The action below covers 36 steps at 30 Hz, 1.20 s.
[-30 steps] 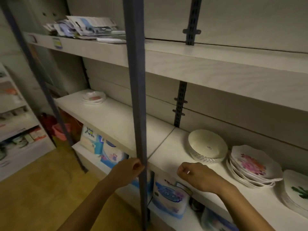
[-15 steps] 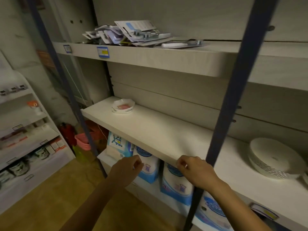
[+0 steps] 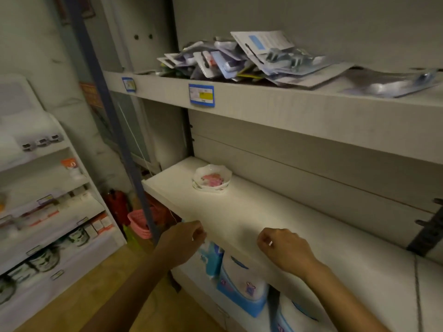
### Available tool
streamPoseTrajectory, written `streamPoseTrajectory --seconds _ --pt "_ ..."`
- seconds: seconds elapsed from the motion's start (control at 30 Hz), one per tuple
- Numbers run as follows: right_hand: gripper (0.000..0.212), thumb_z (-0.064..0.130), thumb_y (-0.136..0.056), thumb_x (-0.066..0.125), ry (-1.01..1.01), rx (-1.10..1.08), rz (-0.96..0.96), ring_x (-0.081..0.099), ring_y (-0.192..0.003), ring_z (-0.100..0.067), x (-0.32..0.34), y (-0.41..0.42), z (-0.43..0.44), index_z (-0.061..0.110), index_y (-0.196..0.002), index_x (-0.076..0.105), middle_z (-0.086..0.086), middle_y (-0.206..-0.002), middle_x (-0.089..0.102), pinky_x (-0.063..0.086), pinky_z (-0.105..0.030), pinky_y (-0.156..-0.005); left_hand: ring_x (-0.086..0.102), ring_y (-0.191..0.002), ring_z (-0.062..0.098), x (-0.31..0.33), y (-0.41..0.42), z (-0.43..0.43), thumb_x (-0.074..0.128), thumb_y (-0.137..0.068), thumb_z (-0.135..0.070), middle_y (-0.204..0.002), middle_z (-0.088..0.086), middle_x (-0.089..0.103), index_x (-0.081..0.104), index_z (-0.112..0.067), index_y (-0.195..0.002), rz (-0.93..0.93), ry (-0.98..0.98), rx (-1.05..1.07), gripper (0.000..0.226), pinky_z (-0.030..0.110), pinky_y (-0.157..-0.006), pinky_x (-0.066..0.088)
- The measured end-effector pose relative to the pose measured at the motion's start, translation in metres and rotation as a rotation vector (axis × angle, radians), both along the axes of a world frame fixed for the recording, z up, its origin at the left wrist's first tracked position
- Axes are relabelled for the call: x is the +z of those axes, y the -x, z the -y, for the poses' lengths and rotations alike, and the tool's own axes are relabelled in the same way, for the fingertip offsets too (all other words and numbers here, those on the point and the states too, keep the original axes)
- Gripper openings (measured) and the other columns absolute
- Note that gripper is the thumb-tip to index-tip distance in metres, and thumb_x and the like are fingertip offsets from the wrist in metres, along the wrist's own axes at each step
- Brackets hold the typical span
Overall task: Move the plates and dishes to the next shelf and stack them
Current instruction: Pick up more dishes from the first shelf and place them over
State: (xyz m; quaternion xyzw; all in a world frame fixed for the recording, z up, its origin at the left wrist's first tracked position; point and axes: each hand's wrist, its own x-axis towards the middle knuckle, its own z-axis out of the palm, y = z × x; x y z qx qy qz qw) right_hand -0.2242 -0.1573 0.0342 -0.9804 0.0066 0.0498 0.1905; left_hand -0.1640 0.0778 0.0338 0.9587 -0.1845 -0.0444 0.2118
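Observation:
A small stack of white scalloped dishes with a pink flower print (image 3: 212, 179) sits at the far left end of the white middle shelf (image 3: 263, 219). My left hand (image 3: 182, 238) hangs at the shelf's front edge with its fingers curled and nothing in it. My right hand (image 3: 285, 250) is held over the front part of the shelf, about a hand's width to the right, also curled and holding nothing. Both hands are well in front of the dishes. The other plates to the right are out of view.
A blue upright post (image 3: 115, 130) stands left of the shelf's end. The upper shelf (image 3: 275, 104) carries a heap of blister packs (image 3: 239, 58). Blue and white bags (image 3: 242, 286) fill the lower shelf. A pink basket (image 3: 140, 222) sits on the floor beside another rack (image 3: 48, 212).
My view has swung left along the shelf: the large white bowl and flowered plates have left the frame, and the small dish stack now lies ahead. Both hands stay curled and hold nothing.

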Motion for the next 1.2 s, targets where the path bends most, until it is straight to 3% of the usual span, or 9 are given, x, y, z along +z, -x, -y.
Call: streamPoseTrajectory --seconds 0.2,0.4,0.63,0.8,0.93,1.1,1.2 --pt "0.031 0.038 -0.095 0.035 0.025 0.000 0.003 0.061 -0.093 -0.018 0.004 -0.084 -0.030 0.024 -0.107 0.060 0.002 -0.109 0.065 0.052 -0.033 -0.081 0.063 -0.085 0.015 0.003 -0.081 -0.026 0.046 -0.093 -0.031 -0.089 -0.001 0.066 0.053 -0.022 -0.083 -0.007 0.018 -0.006 0.015 0.034 -0.085 0.054" --pt "0.033 0.040 -0.094 0.037 0.090 -0.090 -0.073 0.059 -0.102 -0.022 0.001 -0.155 -0.053 0.025 -0.112 0.059 0.000 -0.116 0.063 0.047 -0.033 -0.083 0.063 -0.082 0.019 -0.009 -0.164 -0.044 0.047 -0.091 -0.032 -0.086 0.003 0.067 0.056 -0.017 -0.084 -0.055 0.005 -0.077 0.019 0.037 -0.084 0.053" --pt "0.047 0.046 -0.096 0.028 0.085 -0.404 -0.119 0.060 -0.100 -0.026 -0.023 -0.246 -0.089 0.017 -0.110 0.063 -0.005 -0.114 0.064 0.041 -0.032 -0.074 0.058 -0.079 0.017 -0.021 -0.260 -0.071 0.048 -0.091 -0.033 -0.078 -0.003 0.058 0.050 -0.023 -0.079 -0.070 -0.043 -0.229 0.015 0.032 -0.078 0.049" --pt "0.052 0.048 -0.096 0.026 0.064 -0.632 -0.212 0.059 -0.108 -0.025 -0.039 -0.297 -0.110 0.012 -0.117 0.058 -0.007 -0.118 0.062 0.042 -0.031 -0.080 0.047 -0.068 0.011 -0.034 -0.308 -0.090 0.049 -0.090 -0.033 -0.060 -0.014 0.043 0.034 -0.033 -0.057 -0.120 -0.093 -0.308 0.036 0.024 -0.066 0.039" --pt "0.044 0.044 -0.094 0.036 0.059 -0.766 -0.263 0.060 -0.106 -0.022 -0.048 -0.318 -0.118 0.014 -0.117 0.059 -0.005 -0.114 0.064 0.039 -0.027 -0.076 0.046 -0.063 0.008 -0.044 -0.329 -0.101 0.049 -0.090 -0.033 -0.058 -0.014 0.042 0.033 -0.033 -0.055 -0.132 -0.089 -0.327 0.038 0.023 -0.062 0.035" --pt "0.053 0.054 -0.090 0.043 -0.060 -0.880 -0.278 0.060 -0.107 -0.023 -0.064 -0.328 -0.124 0.011 -0.118 0.058 -0.007 -0.115 0.064 0.047 -0.029 -0.083 0.041 -0.055 0.002 -0.052 -0.348 -0.109 0.050 -0.089 -0.033 -0.057 -0.014 0.043 0.034 -0.032 -0.055 -0.155 -0.097 -0.371 0.037 0.019 -0.054 0.033" --pt "0.051 0.050 -0.091 0.044 -0.132 -0.922 -0.253 0.060 -0.104 -0.025 -0.064 -0.329 -0.122 0.008 -0.118 0.058 -0.009 -0.116 0.063 0.045 -0.029 -0.078 0.042 -0.056 0.003 -0.054 -0.356 -0.109 0.049 -0.089 -0.033 -0.058 -0.012 0.044 0.035 -0.030 -0.055 -0.169 -0.093 -0.353 0.037 0.021 -0.054 0.033"
